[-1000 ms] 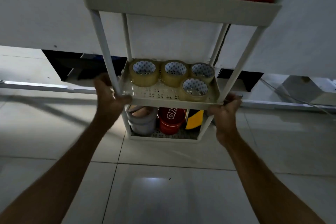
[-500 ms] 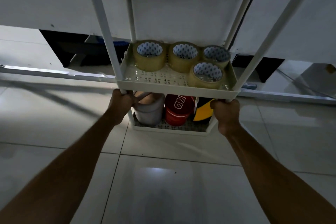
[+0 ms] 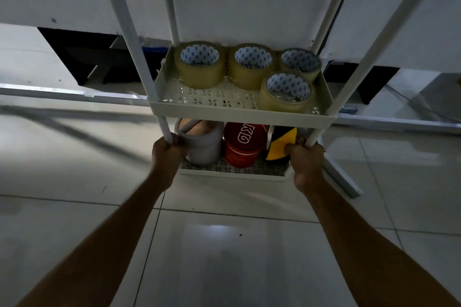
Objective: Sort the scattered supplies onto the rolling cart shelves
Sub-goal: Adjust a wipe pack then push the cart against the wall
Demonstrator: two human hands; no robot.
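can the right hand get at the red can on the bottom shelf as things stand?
Probably yes, once it lets go: the right hand grips the cart's front right post, and the red can stands just left of it at the open front, the yellow-black roll between them.

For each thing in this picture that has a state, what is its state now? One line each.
left hand: grips the cart's front left post.
right hand: grips the front right post.
four tape rolls: flat on the middle shelf, cores up.
grey bucket: upright, bottom shelf.
red tin: upright, beside it.
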